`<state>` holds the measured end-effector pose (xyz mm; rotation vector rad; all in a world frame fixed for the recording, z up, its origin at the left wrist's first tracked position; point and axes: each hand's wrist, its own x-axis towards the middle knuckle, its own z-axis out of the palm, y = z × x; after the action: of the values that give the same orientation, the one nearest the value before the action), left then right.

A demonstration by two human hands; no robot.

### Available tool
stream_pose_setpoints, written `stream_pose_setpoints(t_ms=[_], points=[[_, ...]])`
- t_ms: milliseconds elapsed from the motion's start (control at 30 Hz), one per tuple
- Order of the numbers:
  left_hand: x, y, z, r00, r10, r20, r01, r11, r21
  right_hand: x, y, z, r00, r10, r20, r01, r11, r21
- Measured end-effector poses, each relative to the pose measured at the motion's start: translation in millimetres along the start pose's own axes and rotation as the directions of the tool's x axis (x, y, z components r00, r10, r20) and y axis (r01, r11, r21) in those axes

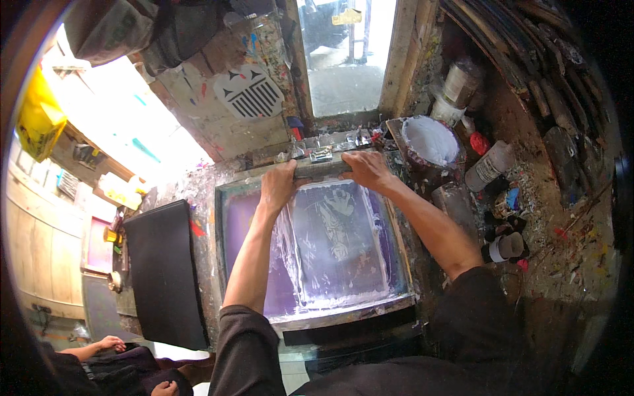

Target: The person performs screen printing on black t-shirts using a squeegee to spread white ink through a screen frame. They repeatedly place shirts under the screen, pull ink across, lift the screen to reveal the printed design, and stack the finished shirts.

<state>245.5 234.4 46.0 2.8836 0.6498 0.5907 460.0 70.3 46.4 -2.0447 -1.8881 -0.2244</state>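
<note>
A screen-printing frame lies in front of me, its purple mesh carrying a see-through picture area with a raised-hand figure. White ink streaks the mesh along both sides and the near edge. At the far end of the mesh, a dull, ink-stained squeegee runs crosswise between my hands. My left hand is closed round its left part, and my right hand grips its right part. Both thumbs are on the near side; the blade is hidden. Metal hinge clamps sit just beyond.
A tub of white ink stands right of the frame, near a plastic bottle. Black sheets are stacked at the left. More black material shows under the frame's near edge. Another person's hand is at lower left.
</note>
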Motion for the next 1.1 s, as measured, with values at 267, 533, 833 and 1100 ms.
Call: stream_pose_setpoints(t_ms=[267,533,833,1100], points=[[-125.3,64.6,-36.2,0.882,-0.087,0.464,0.17,0.975,-0.142,-107.4,-36.5,-18.4,0.966,-0.132,0.22,0.073,0.963,0.258],[-4.4,8.3,-11.7,0.997,-0.045,-0.061,0.047,0.999,0.024,10.4,-2.5,-3.7,0.997,0.076,0.026,-0.076,0.997,0.017],[-101.2,59.5,-22.3,0.988,-0.133,0.08,0.144,0.977,-0.157,-92.2,-50.5,-22.1,0.968,0.053,0.243,-0.102,0.976,0.194],[-245.3,146.1,-58.5,0.987,-0.097,0.128,0.104,0.993,-0.056,-221.2,-149.6,-77.8,0.936,0.077,0.343,-0.147,0.972,0.183]])
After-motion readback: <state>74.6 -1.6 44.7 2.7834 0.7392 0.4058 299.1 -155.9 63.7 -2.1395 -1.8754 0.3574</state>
